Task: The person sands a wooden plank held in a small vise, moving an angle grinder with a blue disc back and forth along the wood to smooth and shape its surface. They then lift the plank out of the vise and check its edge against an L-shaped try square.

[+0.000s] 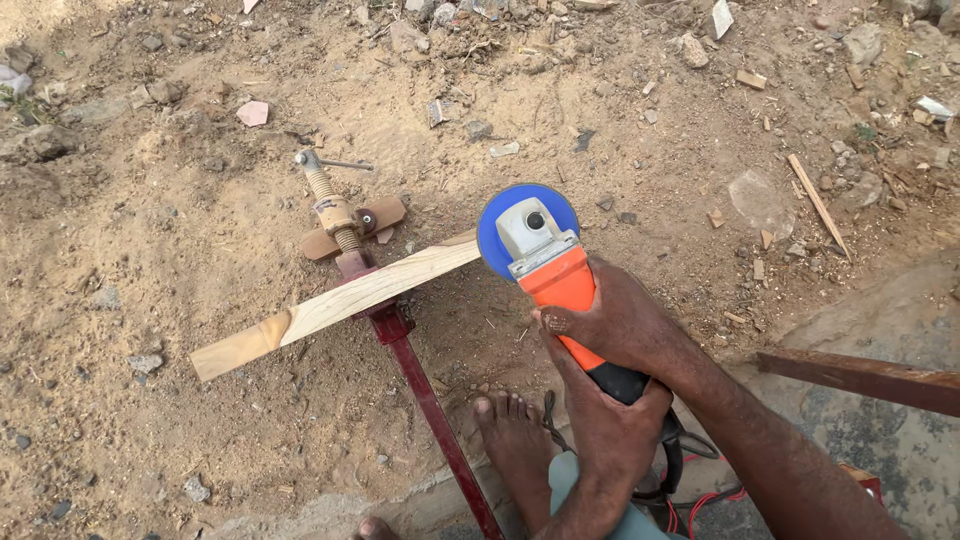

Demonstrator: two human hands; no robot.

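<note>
I hold an angle grinder with an orange body, a grey head and a blue disc. My right hand wraps the orange body. My left hand grips the black rear handle just behind it. The disc's edge touches the right end of a long pale wooden strip. A red bar clamp pins the strip near its middle, and the strip slopes down to the left above sandy ground. The clamp's screw and handle rise behind the strip.
My bare foot rests on the ground right of the clamp's bar. Red and black cables trail below the grinder. A rusty metal bar crosses at the right. Stones, wood chips and a thin stick litter the dirt.
</note>
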